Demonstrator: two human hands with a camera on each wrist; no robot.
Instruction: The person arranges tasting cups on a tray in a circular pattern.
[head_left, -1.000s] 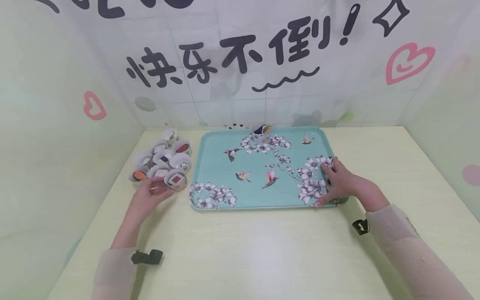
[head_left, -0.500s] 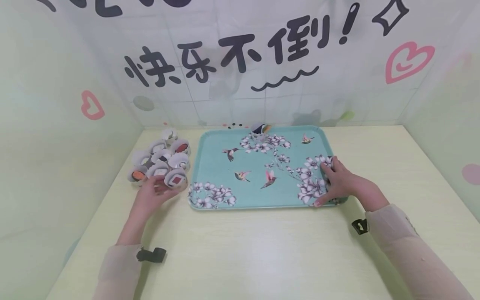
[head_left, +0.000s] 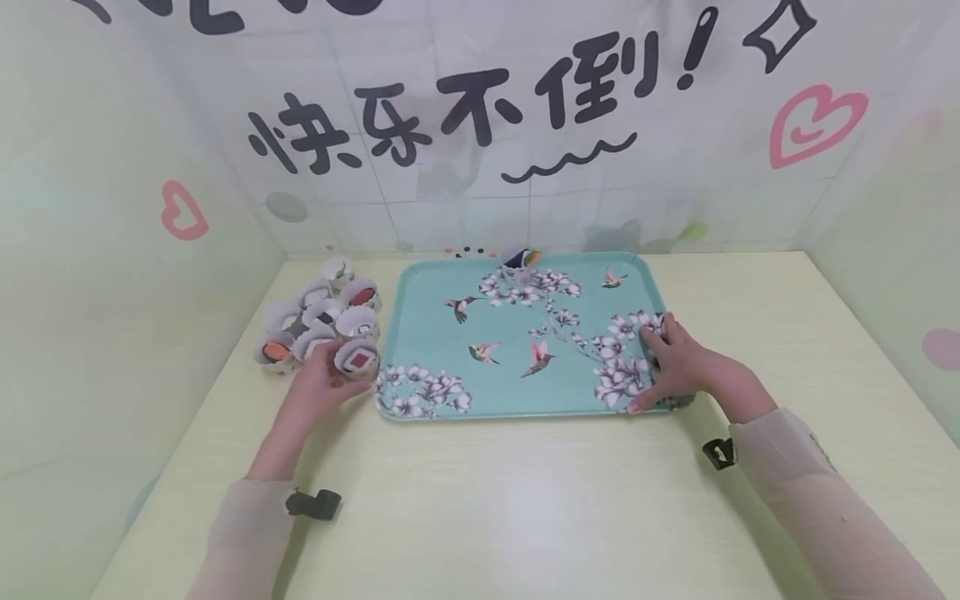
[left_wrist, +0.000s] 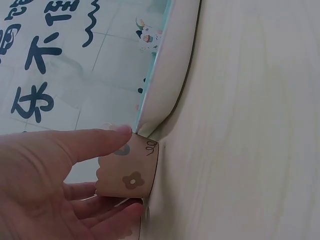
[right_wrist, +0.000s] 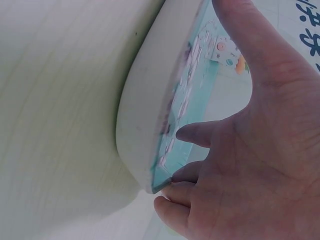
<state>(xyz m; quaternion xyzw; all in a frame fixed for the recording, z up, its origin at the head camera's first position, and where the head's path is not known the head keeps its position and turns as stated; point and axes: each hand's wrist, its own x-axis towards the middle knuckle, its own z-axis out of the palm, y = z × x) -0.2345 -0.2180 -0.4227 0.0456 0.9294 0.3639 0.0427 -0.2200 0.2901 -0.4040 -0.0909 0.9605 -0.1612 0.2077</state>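
My left hand (head_left: 309, 396) pinches a paper baking cup (head_left: 358, 360), one with a red square on white inside it, at the tray's near left corner. In the left wrist view, my thumb lies on the upper side of this flower-printed cup (left_wrist: 127, 172) and the other fingers sit below it. The turquoise tray (head_left: 420, 333) has a blossom and bird print. Across its near right corner rests my right hand (head_left: 682, 367), thumb on the near rim and fingers at the right rim. Another filled cup (head_left: 517, 265) stands on the tray by its far edge.
Several more paper cups with fillings, among them one with an orange filling (head_left: 277, 350) and one with a red filling (head_left: 363, 293), crowd together left of the tray. A printed sheet (head_left: 465, 200) hangs behind the pale wooden table (head_left: 517, 500).
My left hand has moved slightly right toward the tray, and the cup with the red square has shifted right with it, away from the group. My right hand has stayed on the tray.
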